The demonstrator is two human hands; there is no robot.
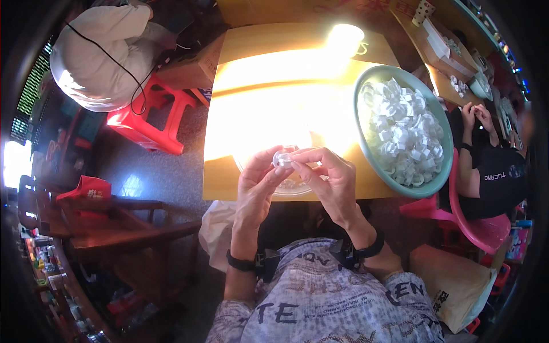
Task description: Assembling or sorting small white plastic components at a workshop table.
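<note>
A small round piece of clear and white plastic (281, 159) is held up between my two hands over the near edge of the table. My left hand (255, 178) pinches it between thumb and fingers. From the other side, the thumb and fingertips of my right hand (333, 182) close on the same piece. Below my hands sits a shallow clear dish (299, 193) with small pieces in it, partly hidden and washed out by glare. To the right, a large pale green basin (366, 150) is heaped with white and clear plastic pieces (407, 134).
Strong sunlight bleaches the middle of the wooden table (223, 186). A white cup (346, 39) stands at its far edge. At left is a red plastic stool (143, 128) with a person in light clothes beside it. A co-worker in black sits at right by a pink chair (486, 231).
</note>
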